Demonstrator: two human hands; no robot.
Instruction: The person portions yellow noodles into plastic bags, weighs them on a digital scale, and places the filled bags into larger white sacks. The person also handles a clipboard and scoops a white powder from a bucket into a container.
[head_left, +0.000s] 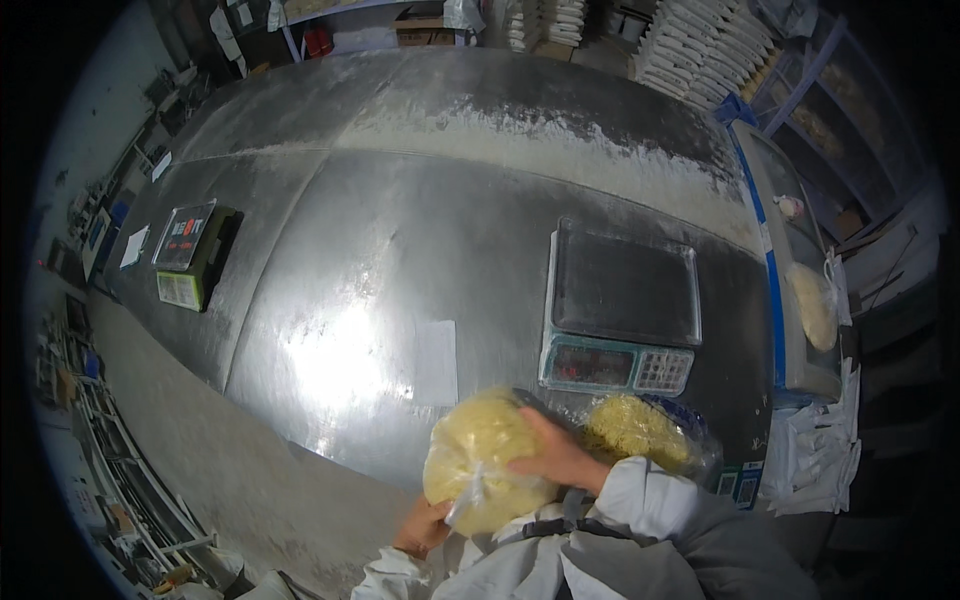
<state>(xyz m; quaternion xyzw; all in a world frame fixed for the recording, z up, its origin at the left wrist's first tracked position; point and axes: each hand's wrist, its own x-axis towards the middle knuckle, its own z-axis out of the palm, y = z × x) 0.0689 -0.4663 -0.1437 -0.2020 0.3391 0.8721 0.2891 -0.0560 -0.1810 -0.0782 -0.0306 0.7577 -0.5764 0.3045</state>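
Note:
A tied clear plastic bag of pale yellow food (480, 442), perhaps noodles, is held between both hands close to my body, over the near edge of the metal table. My left hand (424, 525) grips its lower left side. On the upper right side rests my right hand (559, 450), fingers spread over the plastic. A second clear bag of yellow noodles (637, 431) lies on the table just right of my right hand. Beyond it stands a digital scale (626, 300) with a bare dark tray. A sheet of paper (436, 364) lies left of the scale.
The metal-topped table (420, 225) has a whitish powdery band across its far part. At left sits a smaller green scale (187, 255). A chest freezer (787, 262) with a bag on its lid borders the right. White sacks (701, 49) are stacked behind.

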